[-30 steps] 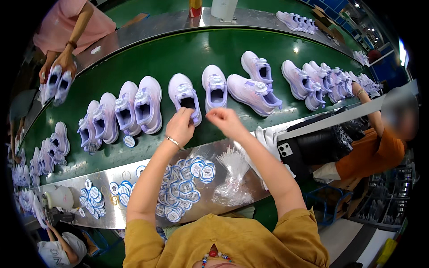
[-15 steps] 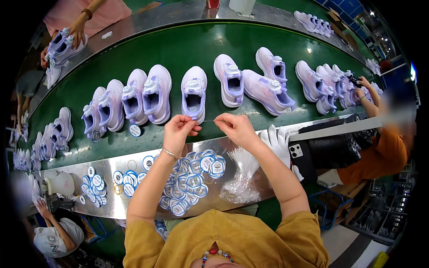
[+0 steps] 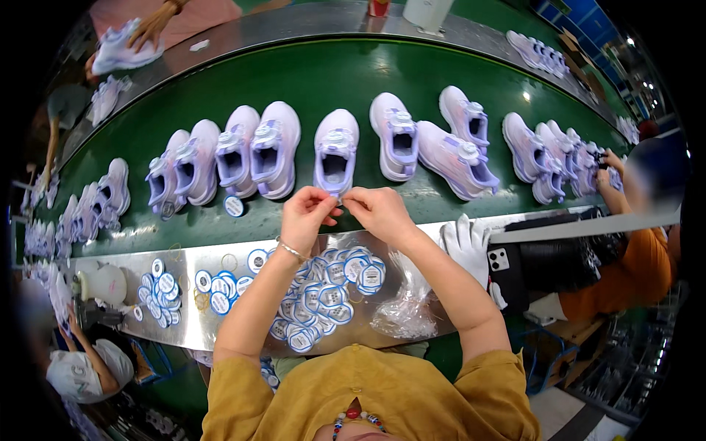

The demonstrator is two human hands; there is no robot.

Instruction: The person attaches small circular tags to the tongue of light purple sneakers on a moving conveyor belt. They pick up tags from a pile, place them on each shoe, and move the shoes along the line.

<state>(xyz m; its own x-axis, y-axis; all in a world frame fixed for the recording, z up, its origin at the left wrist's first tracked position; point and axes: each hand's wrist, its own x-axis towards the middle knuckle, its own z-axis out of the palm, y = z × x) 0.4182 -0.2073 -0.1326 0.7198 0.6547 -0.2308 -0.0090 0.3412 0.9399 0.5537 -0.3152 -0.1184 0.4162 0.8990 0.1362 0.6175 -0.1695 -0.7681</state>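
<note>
A white-and-lilac sneaker (image 3: pixel 336 151) with a dial on its tongue stands on the green belt, its heel toward me. Right behind that heel, my left hand (image 3: pixel 305 214) is closed in a pinch. My right hand (image 3: pixel 382 213) also pinches there, fingertips nearly touching the left ones. The thin strand that ran between them half a second ago is hidden by my fingers now. Below my hands, round white tags with blue rims (image 3: pixel 323 294) lie piled on the metal ledge. A bundle of thin clear plastic strands (image 3: pixel 404 309) lies beside my right forearm.
More sneakers (image 3: pixel 274 151) stand left of this one, one with a round tag (image 3: pixel 234 206) by its heel. Others (image 3: pixel 456 159) are at the right. A white glove (image 3: pixel 467 245), a phone (image 3: pixel 498 259) and black bags (image 3: pixel 555 253) lie right. Co-workers' hands (image 3: pixel 152 26) handle shoes beyond.
My right hand has moved left to meet the left hand at the heel, closing the gap that the thin strand spanned. The whole view has shifted slightly; the far co-worker's shoe has turned.
</note>
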